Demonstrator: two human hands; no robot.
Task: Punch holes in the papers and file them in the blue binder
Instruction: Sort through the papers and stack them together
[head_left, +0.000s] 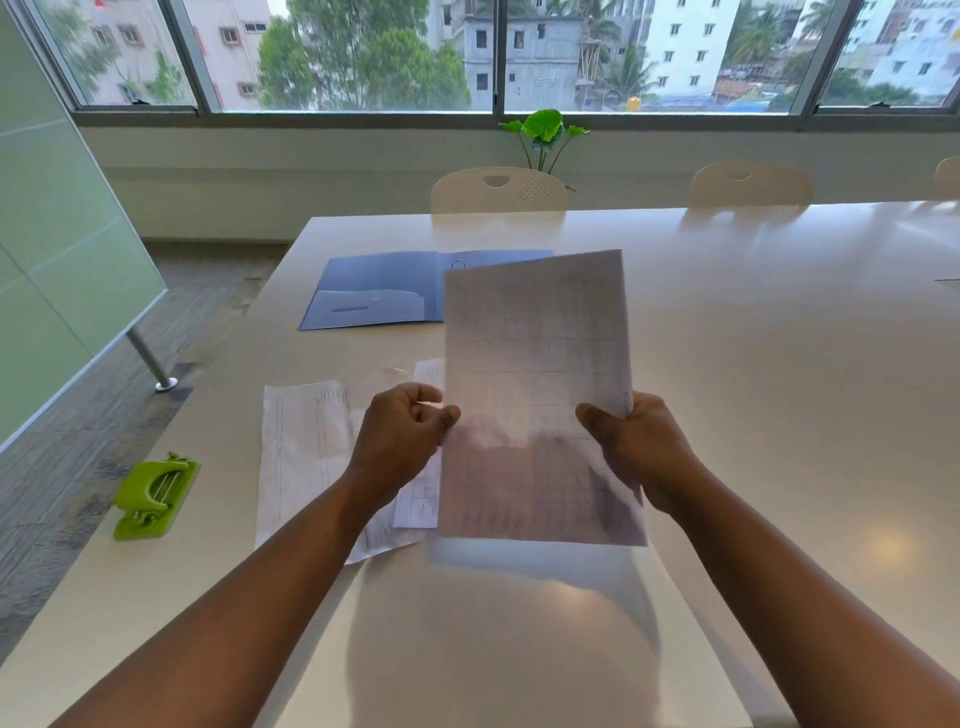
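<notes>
While both hands (400, 436) (639, 441) pinch the raised sheet (535, 364), it half-hides the blue binder (374, 291).

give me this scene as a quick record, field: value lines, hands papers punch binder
left hand: pinches the left edge of the held sheet
right hand: grips the sheet's right edge
held sheet: printed, raised above the table
other papers: flat on the table, under the left forearm
hole punch: green, near the table's left edge, untouched
blue binder: open flat, behind the sheet
</notes>
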